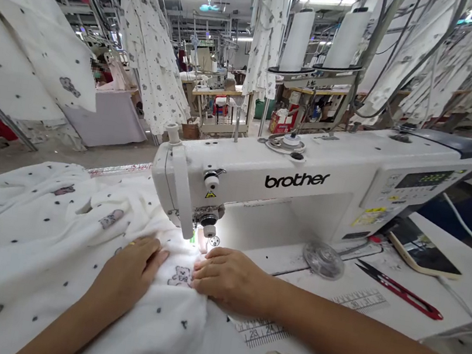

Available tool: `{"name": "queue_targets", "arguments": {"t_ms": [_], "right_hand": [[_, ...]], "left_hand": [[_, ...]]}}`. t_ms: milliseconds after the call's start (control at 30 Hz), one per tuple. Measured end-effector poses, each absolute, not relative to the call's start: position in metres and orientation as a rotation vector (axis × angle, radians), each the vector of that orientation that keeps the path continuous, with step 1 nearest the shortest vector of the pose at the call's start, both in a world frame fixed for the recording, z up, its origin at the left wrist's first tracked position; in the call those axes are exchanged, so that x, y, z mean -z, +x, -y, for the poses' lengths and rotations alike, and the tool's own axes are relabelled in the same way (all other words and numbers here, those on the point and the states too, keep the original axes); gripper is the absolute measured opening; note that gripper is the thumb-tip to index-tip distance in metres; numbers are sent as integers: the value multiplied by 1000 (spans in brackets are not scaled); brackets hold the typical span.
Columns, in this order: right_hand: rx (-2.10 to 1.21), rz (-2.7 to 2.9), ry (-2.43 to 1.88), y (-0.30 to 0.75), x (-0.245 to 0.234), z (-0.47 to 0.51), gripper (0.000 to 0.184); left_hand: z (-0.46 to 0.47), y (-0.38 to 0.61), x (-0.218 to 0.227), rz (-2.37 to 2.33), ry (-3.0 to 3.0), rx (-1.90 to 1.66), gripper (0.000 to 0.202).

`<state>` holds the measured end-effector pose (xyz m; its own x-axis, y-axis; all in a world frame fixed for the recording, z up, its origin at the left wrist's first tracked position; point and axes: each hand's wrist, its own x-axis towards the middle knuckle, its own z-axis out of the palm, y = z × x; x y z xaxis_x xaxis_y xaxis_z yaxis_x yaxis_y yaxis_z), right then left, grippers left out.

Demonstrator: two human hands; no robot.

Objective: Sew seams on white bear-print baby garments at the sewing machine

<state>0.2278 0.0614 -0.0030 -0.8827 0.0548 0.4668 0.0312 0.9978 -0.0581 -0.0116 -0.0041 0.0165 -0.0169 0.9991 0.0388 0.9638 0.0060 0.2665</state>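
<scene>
Sewing a Little Bear Cloth

Pressed down on the white cloth (31, 241) with the left hand (131, 271), fingers out flat, not gripping. Kept the right hand (227, 276) on the same cloth, fingers bent down at the edge. Hard to tell if pinching it or only pushing. Put both hands close together, with a small bear print (180, 275) between them, just in front of the needle (210, 238) of the sewing machine (306, 181).

Spread the cloth over the left side of the worktop (376, 304), with its edge right under the needle. Piled most of it up on the left. Looked like sewing in the middle of a seam, but no stitches seen well enough to say how much was done or left.

Left red snips (401, 289) and a phone (424, 252) on the right side of the worktop, well apart from the hands
</scene>
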Motion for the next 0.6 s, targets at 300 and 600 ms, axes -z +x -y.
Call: {"name": "queue_targets", "arguments": {"t_ms": [300,600], "right_hand": [[-103,2573,-63,226,3,-61,21],[-222,2646,-175,223,4,-61,20]], "left_hand": [[16,-14,-19,-2206,2283,-280,31],[-2,-16,-11,-1688,2708,-376,47]]}}
